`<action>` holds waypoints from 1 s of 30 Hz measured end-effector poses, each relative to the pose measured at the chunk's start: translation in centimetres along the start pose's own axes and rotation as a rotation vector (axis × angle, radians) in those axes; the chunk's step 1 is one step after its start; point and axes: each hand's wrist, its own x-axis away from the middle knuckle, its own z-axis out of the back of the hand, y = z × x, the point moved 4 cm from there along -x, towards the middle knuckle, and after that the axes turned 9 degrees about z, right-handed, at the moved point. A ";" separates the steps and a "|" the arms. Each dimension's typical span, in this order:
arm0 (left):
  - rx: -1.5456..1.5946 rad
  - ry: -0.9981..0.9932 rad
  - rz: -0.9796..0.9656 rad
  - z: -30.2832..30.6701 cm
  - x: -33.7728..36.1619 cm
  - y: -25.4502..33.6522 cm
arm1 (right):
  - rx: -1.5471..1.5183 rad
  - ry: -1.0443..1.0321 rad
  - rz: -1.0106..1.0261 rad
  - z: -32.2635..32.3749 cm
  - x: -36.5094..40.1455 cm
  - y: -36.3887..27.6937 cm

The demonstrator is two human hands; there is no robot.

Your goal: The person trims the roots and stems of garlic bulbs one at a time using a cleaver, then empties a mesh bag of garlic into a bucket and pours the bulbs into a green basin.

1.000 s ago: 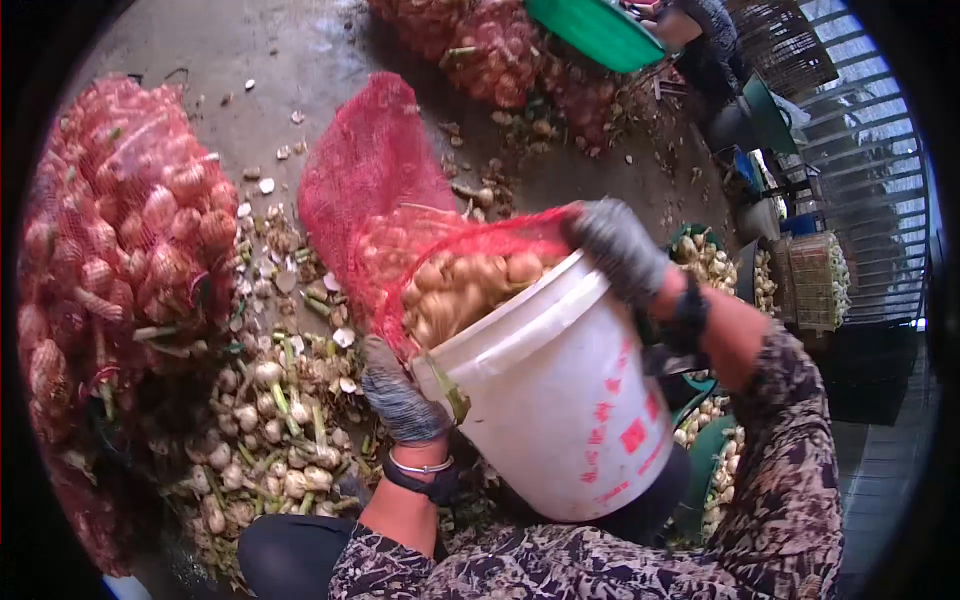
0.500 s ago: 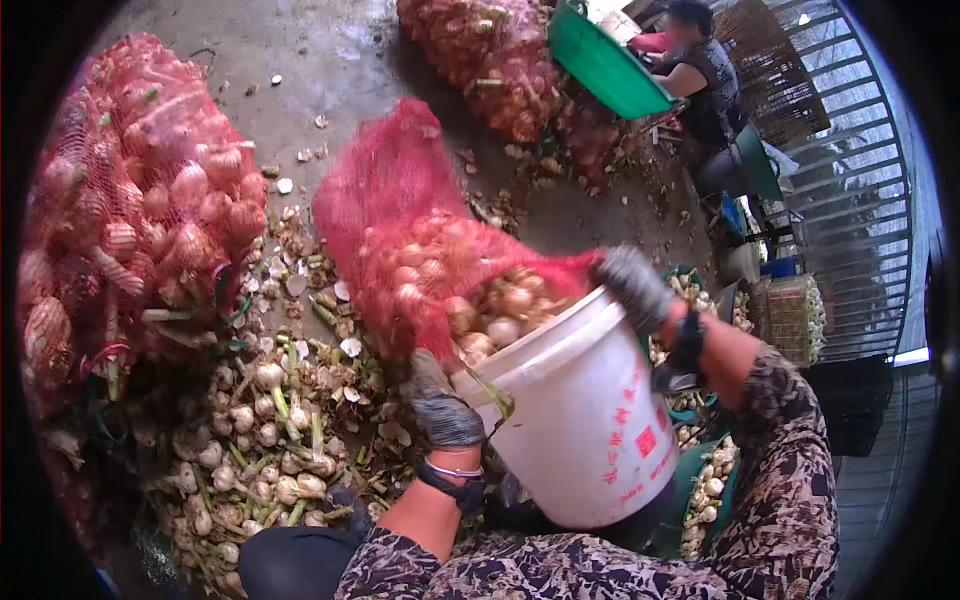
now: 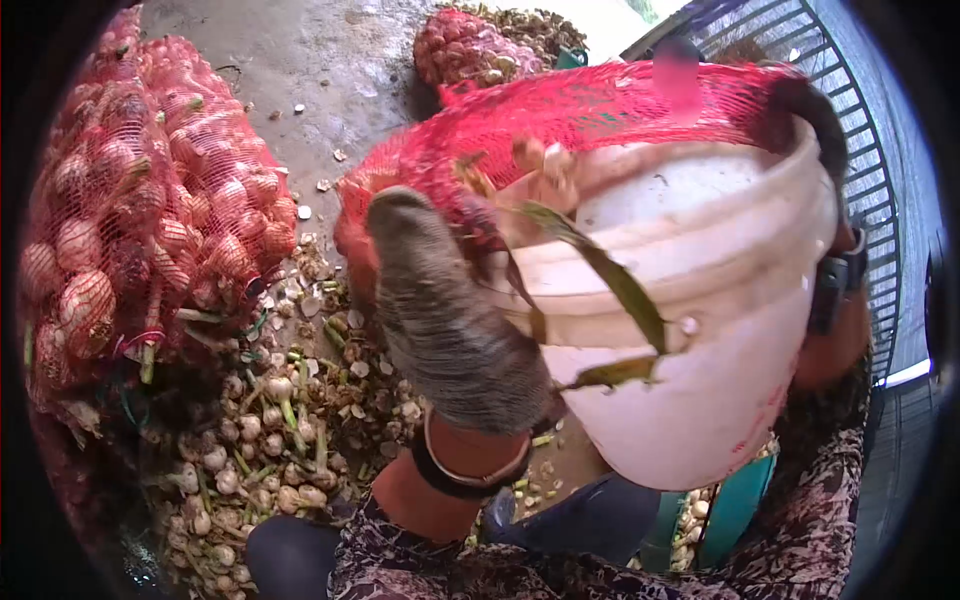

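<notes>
A white plastic bucket (image 3: 690, 380) is lifted and tilted, its mouth facing up and to the left. Stretched over the far side of its rim is a red mesh bag (image 3: 590, 105). My left hand (image 3: 445, 320), in a striped grey glove, is closed on the bag's edge at the rim's left side. Gloved and darker, my right hand (image 3: 815, 120) grips the bag against the rim's right side. A few blurred garlic bulbs (image 3: 550, 170) are at the bucket's left lip. Long dry leaves (image 3: 610, 275) hang across its front. Much of the bucket's inside shows bare white.
Full red mesh sacks of garlic (image 3: 160, 210) stand at the left, and another sack (image 3: 470, 45) is at the back. Loose garlic bulbs (image 3: 265, 450) and trimmings cover the floor at left. Below the bucket is a green container (image 3: 735, 515) with garlic. A railing (image 3: 870, 170) runs along the right.
The bucket has risen closer to me and tipped, with both hands still on the bag and rim. The garlic heap at its mouth is now mostly out of the bucket.
</notes>
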 end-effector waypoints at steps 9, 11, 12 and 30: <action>0.073 0.143 0.079 6.1 2.3 -4.1 | -0.433 -0.049 -0.389 -4.7 0.7 0.8; 0.031 0.123 0.121 8.5 1.4 -5.0 | -0.411 0.012 -0.380 -5.5 0.8 0.0; 0.023 0.121 0.124 8.0 1.2 -4.4 | -0.381 0.072 -0.358 -5.6 0.8 -0.5; -0.472 -0.055 -0.001 6.5 0.6 -5.1 | -0.681 -0.508 -1.035 -13.1 23.9 11.5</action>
